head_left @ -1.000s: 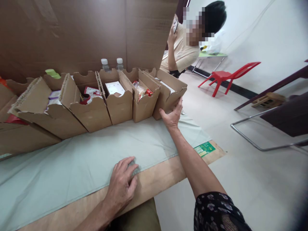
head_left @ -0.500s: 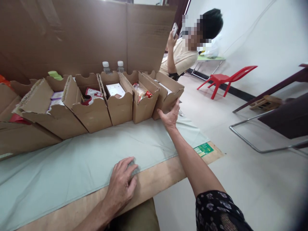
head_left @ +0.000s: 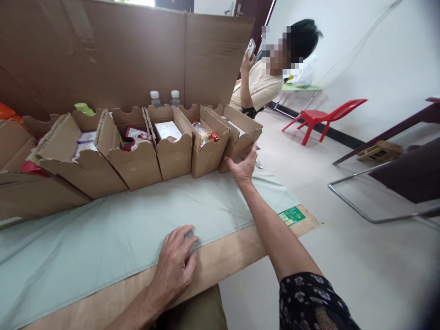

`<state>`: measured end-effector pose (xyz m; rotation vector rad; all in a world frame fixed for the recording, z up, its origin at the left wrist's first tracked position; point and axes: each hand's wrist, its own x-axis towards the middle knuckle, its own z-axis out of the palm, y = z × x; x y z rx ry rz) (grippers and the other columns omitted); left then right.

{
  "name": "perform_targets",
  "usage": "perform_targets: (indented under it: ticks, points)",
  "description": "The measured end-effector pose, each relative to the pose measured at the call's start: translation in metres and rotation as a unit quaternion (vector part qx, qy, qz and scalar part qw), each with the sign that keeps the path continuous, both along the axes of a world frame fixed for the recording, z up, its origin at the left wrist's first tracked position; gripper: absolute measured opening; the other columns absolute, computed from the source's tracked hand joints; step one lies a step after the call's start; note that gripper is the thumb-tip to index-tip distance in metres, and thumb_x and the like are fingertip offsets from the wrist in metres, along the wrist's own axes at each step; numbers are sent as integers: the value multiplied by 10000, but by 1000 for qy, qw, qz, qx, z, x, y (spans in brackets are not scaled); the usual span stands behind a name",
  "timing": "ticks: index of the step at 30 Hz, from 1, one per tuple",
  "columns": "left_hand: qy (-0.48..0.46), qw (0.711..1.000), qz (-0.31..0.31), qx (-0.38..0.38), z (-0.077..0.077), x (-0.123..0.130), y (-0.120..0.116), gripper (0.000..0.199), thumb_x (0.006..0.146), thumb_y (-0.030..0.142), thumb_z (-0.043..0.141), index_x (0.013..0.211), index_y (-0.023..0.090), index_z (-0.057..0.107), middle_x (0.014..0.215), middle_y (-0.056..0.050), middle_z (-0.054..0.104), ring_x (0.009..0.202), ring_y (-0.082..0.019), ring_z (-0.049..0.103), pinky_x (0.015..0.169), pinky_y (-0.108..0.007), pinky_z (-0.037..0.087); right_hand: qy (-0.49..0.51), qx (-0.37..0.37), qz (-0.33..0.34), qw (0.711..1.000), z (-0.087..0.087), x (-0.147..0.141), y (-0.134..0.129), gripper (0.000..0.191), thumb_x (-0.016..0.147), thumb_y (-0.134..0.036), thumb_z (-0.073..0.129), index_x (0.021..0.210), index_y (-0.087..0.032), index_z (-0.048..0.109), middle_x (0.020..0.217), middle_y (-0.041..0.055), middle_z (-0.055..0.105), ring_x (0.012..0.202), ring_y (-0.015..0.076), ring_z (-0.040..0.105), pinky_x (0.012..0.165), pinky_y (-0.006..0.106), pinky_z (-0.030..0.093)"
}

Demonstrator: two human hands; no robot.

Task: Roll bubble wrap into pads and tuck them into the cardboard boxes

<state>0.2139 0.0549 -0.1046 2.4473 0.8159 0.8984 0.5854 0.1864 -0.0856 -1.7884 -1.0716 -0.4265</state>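
Note:
My right hand (head_left: 243, 168) is at the lower right corner of the end cardboard box (head_left: 245, 130). Its thumb presses the front and the fingers reach round the right side, where their tips are partly hidden. White contents show inside this box. On the pale green cloth (head_left: 130, 224), near the table's front edge, rests my left hand (head_left: 177, 259), fingers spread and holding nothing. To the left of the end box stand a cardboard box with red-wrapped packets (head_left: 206, 134), one with a white speckled box (head_left: 167, 131), and one with a red-and-white packet (head_left: 138, 134).
Further left are more cardboard boxes (head_left: 82, 172). Two clear bottles (head_left: 156, 98) stand behind the row, before a tall cardboard panel (head_left: 130, 59). A person (head_left: 261, 82) holds a phone (head_left: 252, 47) beyond the table. A red chair (head_left: 318, 118) and a metal-framed seat (head_left: 405, 183) are at right.
The view has tipped slightly, so the boxes and bottles sit a little lower in it. Both hands keep their places, the right still against the end box.

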Motion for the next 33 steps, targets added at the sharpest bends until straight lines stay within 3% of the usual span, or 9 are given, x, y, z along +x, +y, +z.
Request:
perform_targets:
  ticks: [8, 12, 15, 17, 20, 23, 27, 31, 33]
  points:
    - [1, 1000, -2, 4, -1, 0, 0, 366, 864, 70, 505, 1161, 204, 673, 1330, -135, 697, 1217, -308, 647, 961, -509, 572, 10, -37, 22, 999, 7, 0, -4, 1224, 717, -614, 768, 1629, -99, 135, 1651, 276, 330, 1540, 382, 350, 1252, 591, 331]
    - [0, 1000, 6, 6, -2, 1, 0, 376, 851, 69, 504, 1155, 200, 681, 1325, -143, 698, 1210, -314, 650, 957, -519, 574, -12, -50, 18, 999, 21, -4, -26, 1060, 766, -635, 698, 1598, -136, 271, 1597, 253, 442, 1474, 398, 446, 1178, 645, 402]
    - [0, 1000, 3, 1, -1, 1, -1, 377, 838, 71, 517, 1145, 201, 692, 1323, -142, 699, 1209, -318, 651, 963, -522, 572, -48, -18, 2, 999, 48, -25, -43, 857, 840, -524, 623, 1574, -169, 357, 1424, 185, 625, 1278, 351, 614, 1108, 597, 474]
    - [3, 1000, 0, -3, 0, 1, -1, 380, 829, 70, 527, 1136, 211, 700, 1321, -135, 700, 1209, -319, 651, 961, -515, 573, -70, -30, 40, 996, 74, -47, -47, 741, 905, -415, 548, 1587, -187, 371, 1201, 111, 737, 1061, 280, 697, 1033, 492, 528]
    - [2, 1000, 4, -13, -1, 1, -1, 378, 828, 69, 534, 1132, 216, 705, 1322, -133, 698, 1211, -319, 650, 962, -513, 572, -122, -172, 94, 973, 113, -81, -36, 578, 938, -284, 510, 1513, -226, 519, 985, 52, 783, 902, 240, 714, 950, 397, 523]
    - [-7, 1000, 6, -20, -2, 1, 0, 379, 816, 63, 543, 1122, 207, 712, 1304, -138, 705, 1197, -321, 659, 961, -518, 578, -162, -294, 86, 938, 137, -101, -20, 330, 918, -241, 558, 1196, -243, 735, 949, 71, 799, 929, 270, 720, 886, 374, 488]
    - [-35, 999, 10, -26, -2, 0, 3, 381, 810, 65, 542, 1122, 195, 719, 1279, -142, 720, 1175, -306, 685, 961, -504, 599, -171, -287, 68, 940, 139, -108, -37, 172, 941, -260, 573, 913, -213, 736, 1010, 112, 798, 937, 273, 717, 826, 353, 463]
    - [-58, 998, 22, -24, -1, -2, 3, 384, 803, 56, 540, 1111, 194, 722, 1285, -136, 724, 1164, -291, 698, 970, -490, 609, -174, -277, 50, 944, 129, -102, -94, 201, 956, -285, 570, 812, -216, 692, 893, 88, 790, 813, 247, 704, 768, 344, 451]
    - [-61, 998, 25, -22, -3, -2, 2, 388, 795, 51, 547, 1106, 202, 724, 1292, -129, 723, 1168, -284, 701, 975, -480, 610, -172, -275, 43, 945, 130, -101, -117, 162, 949, -307, 591, 869, -225, 705, 832, 55, 780, 764, 236, 701, 733, 335, 453]
